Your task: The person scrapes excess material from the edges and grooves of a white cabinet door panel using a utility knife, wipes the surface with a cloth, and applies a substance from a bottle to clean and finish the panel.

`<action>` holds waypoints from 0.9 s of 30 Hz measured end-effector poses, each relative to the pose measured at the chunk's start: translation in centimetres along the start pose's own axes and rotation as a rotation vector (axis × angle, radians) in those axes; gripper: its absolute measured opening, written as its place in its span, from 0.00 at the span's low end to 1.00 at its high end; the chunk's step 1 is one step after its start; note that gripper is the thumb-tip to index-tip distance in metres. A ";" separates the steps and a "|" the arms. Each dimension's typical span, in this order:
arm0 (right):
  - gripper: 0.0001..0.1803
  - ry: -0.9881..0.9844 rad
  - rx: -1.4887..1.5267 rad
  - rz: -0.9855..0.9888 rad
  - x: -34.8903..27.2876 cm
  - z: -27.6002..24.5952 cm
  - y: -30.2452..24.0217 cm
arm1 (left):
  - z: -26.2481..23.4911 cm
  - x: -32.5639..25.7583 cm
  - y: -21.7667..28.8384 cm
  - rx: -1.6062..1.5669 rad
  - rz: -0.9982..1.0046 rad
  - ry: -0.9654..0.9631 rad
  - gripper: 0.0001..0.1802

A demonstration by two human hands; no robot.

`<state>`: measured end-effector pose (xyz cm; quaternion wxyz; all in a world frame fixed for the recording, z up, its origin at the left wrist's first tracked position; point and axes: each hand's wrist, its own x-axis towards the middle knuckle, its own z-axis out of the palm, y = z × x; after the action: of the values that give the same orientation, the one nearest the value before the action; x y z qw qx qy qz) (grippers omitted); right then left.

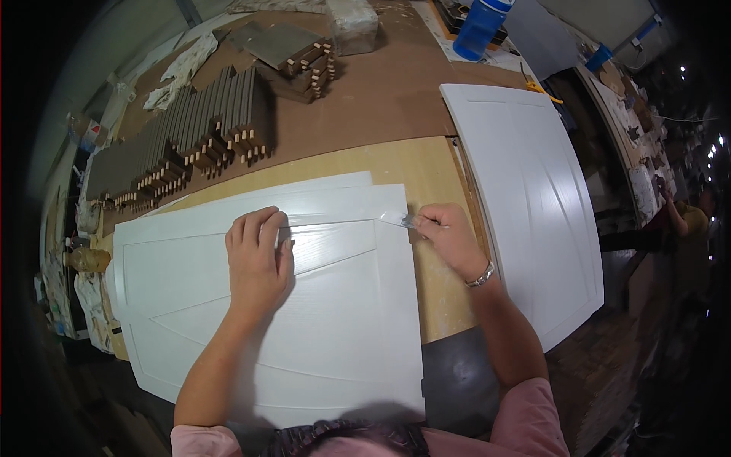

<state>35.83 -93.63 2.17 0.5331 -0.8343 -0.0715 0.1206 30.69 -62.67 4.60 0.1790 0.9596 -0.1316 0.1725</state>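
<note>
Flat on panel point(335, 320), left hand point(257, 263)

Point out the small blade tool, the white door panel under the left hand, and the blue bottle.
small blade tool point(409, 221): head view, on its metal tip beside the right hand's fingers.
white door panel point(343, 320): head view, on its bare centre.
blue bottle point(480, 29): head view, on its body.
</note>
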 end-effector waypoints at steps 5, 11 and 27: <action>0.17 -0.032 0.026 -0.013 0.9 -0.1 1.3 | 0.0 0.0 -0.1 -0.011 -0.005 0.000 0.22; 0.18 -0.024 0.090 0.015 0.9 -0.1 1.3 | 0.1 0.0 -0.2 -0.009 -0.014 -0.004 0.22; 0.14 0.081 -0.116 -0.105 0.3 -0.5 -0.4 | -0.2 -0.1 -0.3 0.013 -0.026 -0.019 0.22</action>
<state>36.30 -93.84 2.67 0.4919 -0.8631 -0.1003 0.0543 30.69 -62.35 4.64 0.1738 0.9640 -0.1198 0.1618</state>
